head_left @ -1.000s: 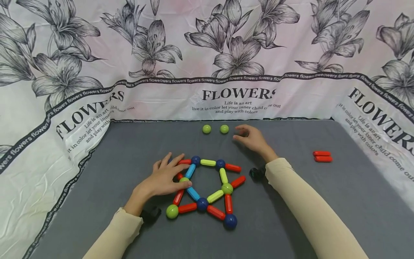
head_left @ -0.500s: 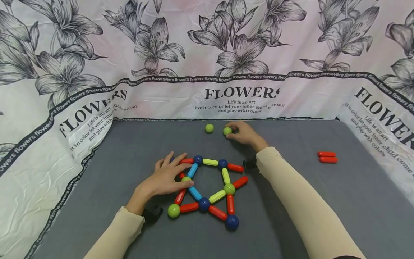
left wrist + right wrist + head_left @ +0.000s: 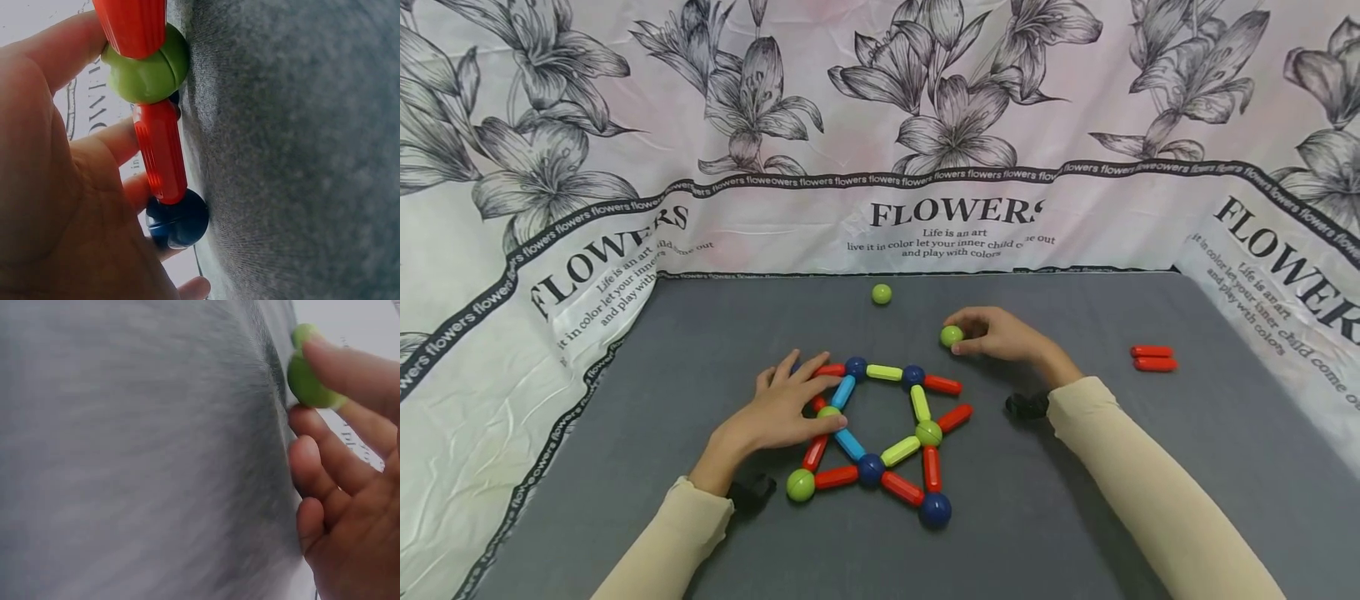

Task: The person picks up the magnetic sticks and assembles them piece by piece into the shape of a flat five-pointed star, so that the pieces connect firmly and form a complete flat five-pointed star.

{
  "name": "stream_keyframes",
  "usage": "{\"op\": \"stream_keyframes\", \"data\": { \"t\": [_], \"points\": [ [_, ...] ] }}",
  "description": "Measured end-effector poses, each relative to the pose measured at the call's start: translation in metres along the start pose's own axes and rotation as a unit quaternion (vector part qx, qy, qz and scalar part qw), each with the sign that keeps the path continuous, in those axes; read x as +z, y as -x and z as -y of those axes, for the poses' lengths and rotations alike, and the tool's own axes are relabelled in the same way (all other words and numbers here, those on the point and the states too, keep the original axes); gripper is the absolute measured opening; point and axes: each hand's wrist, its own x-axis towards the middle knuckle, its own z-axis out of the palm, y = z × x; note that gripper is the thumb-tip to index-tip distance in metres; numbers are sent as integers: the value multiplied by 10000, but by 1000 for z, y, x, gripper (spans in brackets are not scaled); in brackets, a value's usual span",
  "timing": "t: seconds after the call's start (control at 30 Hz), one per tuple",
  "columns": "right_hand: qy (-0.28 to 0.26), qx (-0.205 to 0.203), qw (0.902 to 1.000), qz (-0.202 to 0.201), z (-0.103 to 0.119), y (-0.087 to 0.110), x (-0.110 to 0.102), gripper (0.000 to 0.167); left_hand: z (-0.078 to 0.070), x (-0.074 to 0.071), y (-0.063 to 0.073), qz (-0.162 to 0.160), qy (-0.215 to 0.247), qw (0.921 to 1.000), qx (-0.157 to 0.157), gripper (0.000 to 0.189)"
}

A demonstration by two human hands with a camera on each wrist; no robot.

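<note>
My right hand (image 3: 1003,335) pinches a green ball (image 3: 952,336) between thumb and fingers, right of and beyond a star-like frame of coloured rods and balls. The right wrist view has this ball (image 3: 307,381) under the thumb. My left hand (image 3: 778,411) rests spread over the frame's left side, its thumb at a green ball (image 3: 829,412) and its fingers over red rods. In the left wrist view, a red rod (image 3: 160,150) joins a green ball (image 3: 147,72) to a dark blue ball (image 3: 178,219), with fingers behind them. Blue rods (image 3: 851,445) and yellow-green rods (image 3: 900,451) form the inner ring.
Another green ball (image 3: 882,293) lies alone near the back edge of the grey table (image 3: 1052,525). Two loose red rods (image 3: 1154,364) lie side by side at the right. A flower-printed cloth (image 3: 955,225) hangs behind and along the sides.
My right hand reached the right one of the two back green balls, took hold of it and brought it nearer the frame. My left hand has stayed in place.
</note>
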Motion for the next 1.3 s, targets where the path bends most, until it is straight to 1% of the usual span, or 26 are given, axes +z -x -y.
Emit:
{"op": "stream_keyframes", "data": {
  "t": [0.13,0.23,0.3,0.37,0.43,0.63,0.83,1.1,1.3],
  "points": [
    [-352,-7,9992,184,-5,30,4,40,-1,0,0,-2,22,10000,3,68],
    [-612,-40,9978,252,-7,49,7,39,-1,0,0,-11,21,10000,-5,68],
    [-756,-76,9967,296,-7,60,9,39,-2,1,0,-2,18,10000,-5,68],
    [-812,-135,9961,326,-5,66,11,39,-1,0,0,1,-11,10000,-12,67],
    [-756,-161,9965,312,-4,71,15,39,-1,0,-1,18,-32,10000,-8,68],
    [-507,-321,9980,183,-1,77,23,40,-1,0,0,23,-21,10000,-11,68],
    [-383,-394,9984,137,1,79,24,39,-1,0,0,7,-9,10000,-27,67],
    [-186,-333,9989,265,3,81,22,37,-2,1,0,13,-30,10000,-47,67],
    [269,-451,9984,214,6,79,25,40,-1,0,0,0,-23,10000,-39,67]
  ]
}}
